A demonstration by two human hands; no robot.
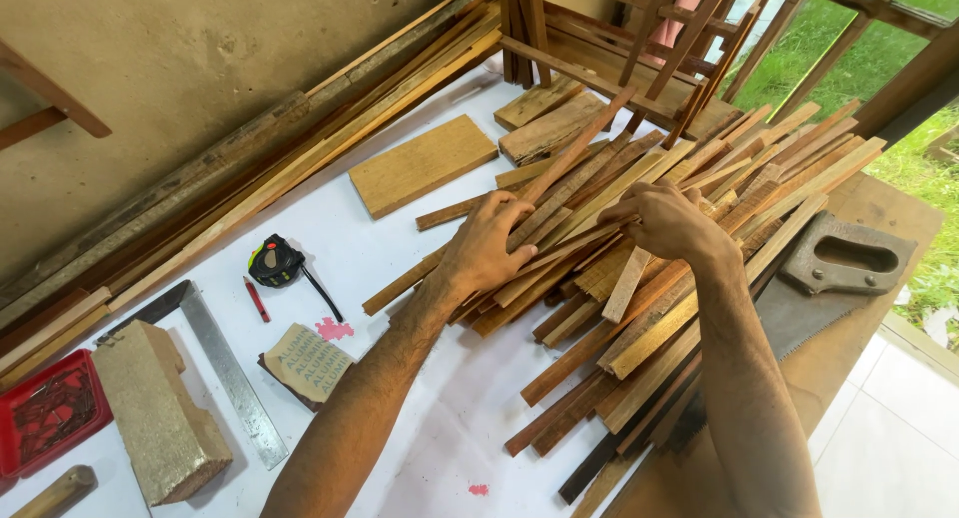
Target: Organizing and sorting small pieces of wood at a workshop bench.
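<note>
Pile of wood strips (639, 278) on white table (420, 418), long axes running near-left to far-right; left hand (486, 246) flat, fingers spread on strips, right hand (667, 221) curled, pinching one strip.

tape measure (275, 259) lies left of the wood strips (639, 268), handsaw (834, 278) right.

I see my bare left hand (486, 246) and right hand (667, 221) resting on a heap of thin sawn wooden slats (639, 268), matt brown and reddish, rough-grained. The flat rectangular plank of pale wood (421, 164) looks smoother. The long steel square blade (228, 370) is dull grey metal. The black-and-yellow tape measure (275, 259) has glossy plastic. The folded sheet of sandpaper (306, 362) looks gritty paper. The handsaw's grey handle (847, 253) appears worn and matt. The white tabletop covering (420, 418) is smooth.
</note>
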